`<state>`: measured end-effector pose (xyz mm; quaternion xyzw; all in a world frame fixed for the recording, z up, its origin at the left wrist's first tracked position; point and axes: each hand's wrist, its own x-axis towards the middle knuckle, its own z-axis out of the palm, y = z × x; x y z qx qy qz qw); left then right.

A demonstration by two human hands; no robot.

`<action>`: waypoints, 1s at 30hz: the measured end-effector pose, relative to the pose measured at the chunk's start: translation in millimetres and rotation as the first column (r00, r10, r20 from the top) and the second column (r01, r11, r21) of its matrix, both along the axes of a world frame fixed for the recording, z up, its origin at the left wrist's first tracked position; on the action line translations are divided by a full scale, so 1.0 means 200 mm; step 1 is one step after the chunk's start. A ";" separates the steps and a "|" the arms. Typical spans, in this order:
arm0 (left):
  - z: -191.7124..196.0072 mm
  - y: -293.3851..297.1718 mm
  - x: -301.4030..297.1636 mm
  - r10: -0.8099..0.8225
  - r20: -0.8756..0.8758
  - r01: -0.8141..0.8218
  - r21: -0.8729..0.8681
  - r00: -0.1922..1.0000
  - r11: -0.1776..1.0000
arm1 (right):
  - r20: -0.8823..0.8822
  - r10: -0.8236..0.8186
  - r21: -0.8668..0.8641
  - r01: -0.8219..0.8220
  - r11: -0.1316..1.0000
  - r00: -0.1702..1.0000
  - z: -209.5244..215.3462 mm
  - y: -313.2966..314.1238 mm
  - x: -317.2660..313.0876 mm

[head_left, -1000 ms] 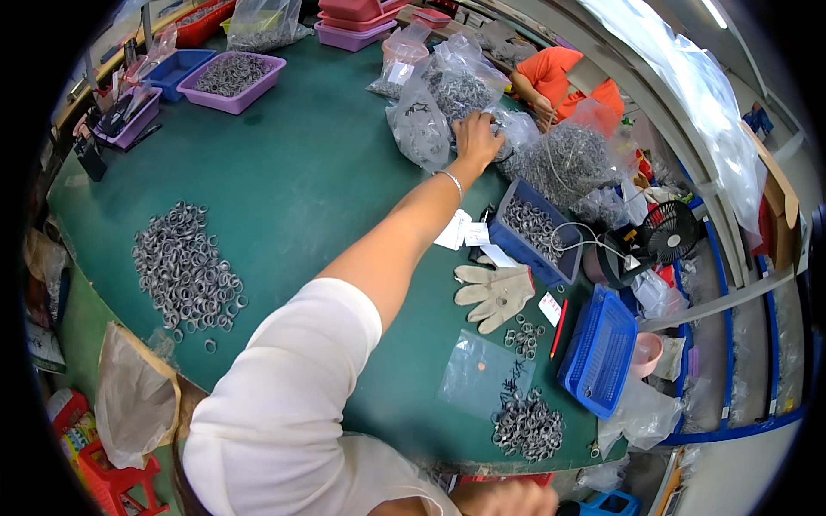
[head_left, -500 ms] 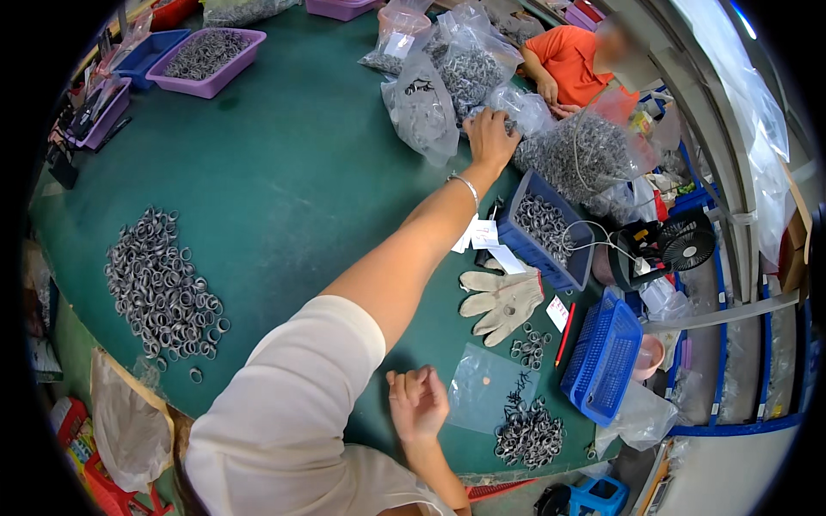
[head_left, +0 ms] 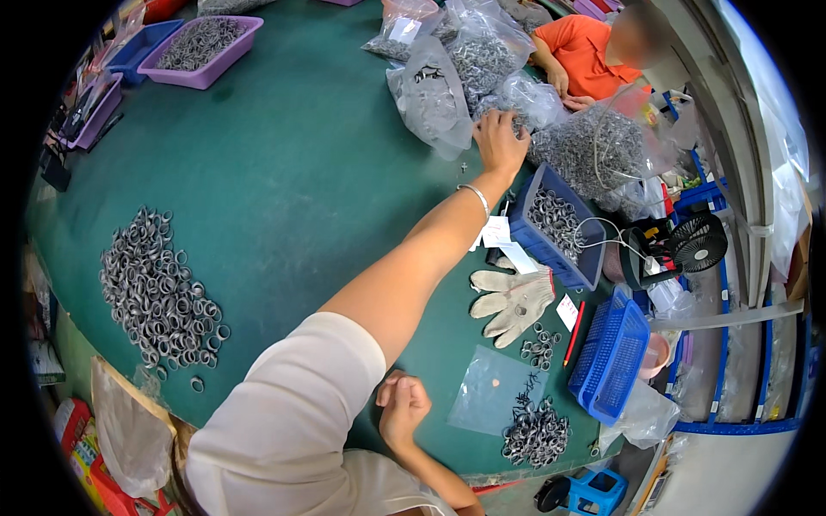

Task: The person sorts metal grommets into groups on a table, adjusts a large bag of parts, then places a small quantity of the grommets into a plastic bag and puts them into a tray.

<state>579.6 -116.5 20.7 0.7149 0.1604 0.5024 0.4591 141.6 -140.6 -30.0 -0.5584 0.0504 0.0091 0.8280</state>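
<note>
My left hand [head_left: 502, 142] reaches far across to the clear plastic bags, fingers bent down at the near side of a bag of small grey metal parts [head_left: 532, 101]. Its fingertips are hidden, so what they grip does not show. A silvery bracelet [head_left: 474, 196] circles that wrist. Close to my body, my right hand [head_left: 403, 409] is curled into a loose fist at the table edge, with nothing seen in it. Right of it lie a flat clear plastic bag [head_left: 489, 397] and a pile of grey metal rings [head_left: 536, 436]. A small cross-shaped piece [head_left: 464, 168] lies below my left hand.
A big ring pile [head_left: 159, 292] lies at left. A blue bin of rings [head_left: 561, 258], a white glove [head_left: 514, 301], a red pen [head_left: 574, 334], a blue basket [head_left: 609, 357] and a small fan [head_left: 697, 242] line the right. A person in orange [head_left: 585, 56] sits at the far side.
My left hand stays at the bags, and the small cross-shaped piece now shows beside it. My right hand has curled from a half-open palm into a fist. The view has shifted slightly.
</note>
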 end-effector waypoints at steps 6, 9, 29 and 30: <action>-0.08 -0.03 -0.07 -0.046 0.030 0.050 -0.162 0.998 0.986 | 0.063 0.061 -0.147 -0.051 0.988 0.996 -0.01 0.02 -0.01; -0.04 -0.19 -0.21 -0.063 0.064 0.079 -0.285 0.996 0.955 | 0.090 0.066 -0.217 -0.045 0.975 0.994 -0.03 0.02 -0.02; -0.17 -0.82 -1.73 -0.893 -0.396 0.972 0.003 -0.213 -0.233 | 0.264 -0.055 -0.288 0.134 0.948 0.963 0.01 0.01 0.02; -0.19 -0.84 -1.73 -0.878 -0.440 0.968 0.067 -0.190 -0.243 | 0.253 -0.039 -0.284 0.113 0.952 0.967 0.01 0.01 0.02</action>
